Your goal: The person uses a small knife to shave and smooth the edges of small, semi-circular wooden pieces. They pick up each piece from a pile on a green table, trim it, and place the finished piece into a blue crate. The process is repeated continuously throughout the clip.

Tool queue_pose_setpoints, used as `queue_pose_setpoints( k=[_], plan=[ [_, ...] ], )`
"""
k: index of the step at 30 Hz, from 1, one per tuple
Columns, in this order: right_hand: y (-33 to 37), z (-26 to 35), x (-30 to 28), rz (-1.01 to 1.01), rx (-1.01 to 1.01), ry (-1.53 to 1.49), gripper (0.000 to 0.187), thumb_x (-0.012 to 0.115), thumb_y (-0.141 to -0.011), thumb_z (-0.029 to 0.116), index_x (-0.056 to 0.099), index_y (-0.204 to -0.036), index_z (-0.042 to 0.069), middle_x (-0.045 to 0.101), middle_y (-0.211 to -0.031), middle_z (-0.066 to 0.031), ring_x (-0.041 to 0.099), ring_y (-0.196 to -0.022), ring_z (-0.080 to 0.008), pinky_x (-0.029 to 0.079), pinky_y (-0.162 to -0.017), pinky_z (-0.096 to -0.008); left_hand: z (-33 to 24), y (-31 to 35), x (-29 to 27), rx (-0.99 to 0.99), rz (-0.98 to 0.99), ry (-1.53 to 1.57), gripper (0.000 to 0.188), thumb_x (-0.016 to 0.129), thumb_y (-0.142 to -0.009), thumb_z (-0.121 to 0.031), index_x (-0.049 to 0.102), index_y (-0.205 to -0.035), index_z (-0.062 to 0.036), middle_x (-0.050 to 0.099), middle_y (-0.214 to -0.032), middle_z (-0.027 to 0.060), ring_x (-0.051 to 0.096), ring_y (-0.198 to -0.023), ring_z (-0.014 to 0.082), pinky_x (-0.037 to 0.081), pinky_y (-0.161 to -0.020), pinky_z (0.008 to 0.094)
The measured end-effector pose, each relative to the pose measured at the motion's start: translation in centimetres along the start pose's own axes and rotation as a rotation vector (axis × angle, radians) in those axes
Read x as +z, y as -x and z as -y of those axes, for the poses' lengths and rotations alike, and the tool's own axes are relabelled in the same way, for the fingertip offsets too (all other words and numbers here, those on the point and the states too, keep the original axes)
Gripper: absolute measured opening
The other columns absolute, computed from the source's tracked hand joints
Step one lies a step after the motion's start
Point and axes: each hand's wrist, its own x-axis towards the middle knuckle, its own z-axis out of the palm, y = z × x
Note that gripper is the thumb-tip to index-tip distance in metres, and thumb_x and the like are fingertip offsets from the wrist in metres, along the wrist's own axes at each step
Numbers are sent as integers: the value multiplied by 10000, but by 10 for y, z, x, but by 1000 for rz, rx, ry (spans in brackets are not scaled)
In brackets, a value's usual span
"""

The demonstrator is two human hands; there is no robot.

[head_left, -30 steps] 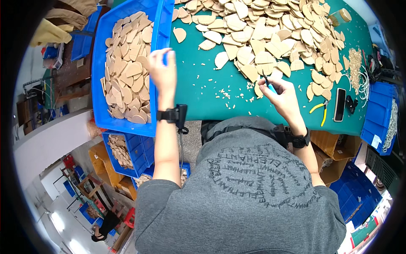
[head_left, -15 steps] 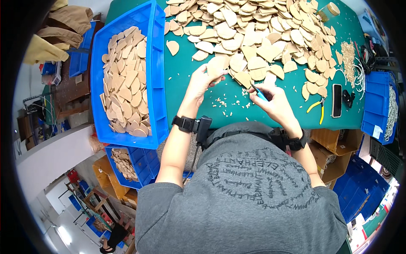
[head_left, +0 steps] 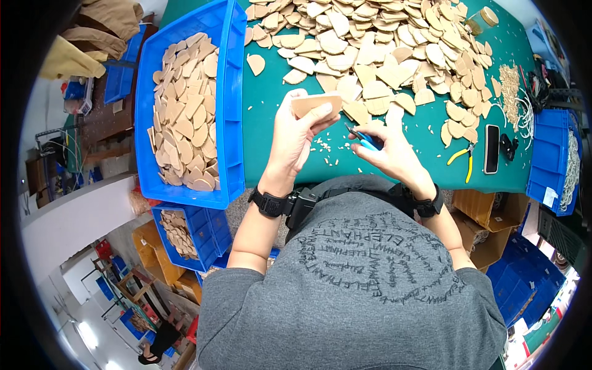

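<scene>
My left hand (head_left: 291,139) is closed on a flat tan half-round piece (head_left: 320,105), thumb along its face, tilted above the green table. In my right hand (head_left: 394,154) are small blue-handled pliers (head_left: 369,142), their dark jaws pointing toward the left hand, a short way from the piece. Whether the jaws touch anything I cannot make out. Beyond both hands spreads a large heap of similar tan pieces (head_left: 376,55). Little pale scraps (head_left: 327,148) lie on the table between my hands.
At left a blue crate (head_left: 231,117) holds many such pieces; a smaller blue crate (head_left: 213,234) stands below. Yellow-handled pliers (head_left: 470,163), a phone (head_left: 491,149) and a pile of shavings (head_left: 509,92) lie to the right. A jar (head_left: 487,17) stands at the far right.
My left hand has drawn nearer to me, tilting the tan piece to another angle. My right hand has shifted slightly left and nearer, and the pliers now point more to the left.
</scene>
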Motion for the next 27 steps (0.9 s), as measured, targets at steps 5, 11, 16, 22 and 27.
queue_pose_setpoints(
  k=[5,11,16,22,27],
  plan=[
    [-2,4,3,-54,78,-131,350,686,-788,247,661,-1053,19,655,-805,-100,607,-719,-153,482,-677,-278,-3,6,10,-24,15,-58,410,696,-824,-65,521,-1183,24,603,-1133,163,635,-969,211,564,-835,325],
    [-4,7,0,-105,128,-194,338,687,-803,243,663,-1062,28,669,-837,-77,613,-751,-125,489,-711,-263,-2,11,17,-32,27,-83,382,702,-821,-68,556,-1159,33,612,-1119,148,638,-955,202,570,-813,315],
    [-6,8,1,-154,98,-211,316,684,-812,249,668,-1040,30,671,-836,-64,602,-726,-107,489,-684,-256,0,14,23,-9,27,-68,368,697,-825,-57,558,-1153,35,617,-1111,141,641,-945,197,572,-806,310],
    [-8,10,3,-174,139,-264,252,678,-825,237,673,-974,34,641,-744,-18,564,-643,-72,461,-594,-232,7,15,28,39,32,-19,365,694,-828,-50,553,-1153,36,621,-1104,139,639,-953,197,575,-795,304],
    [-9,8,2,-157,139,-261,237,678,-827,231,670,-954,31,629,-716,-11,539,-627,-59,448,-581,-224,5,16,26,26,-12,-132,351,720,-809,-79,591,-1118,26,632,-1084,125,640,-927,173,564,-794,288]
  ],
)
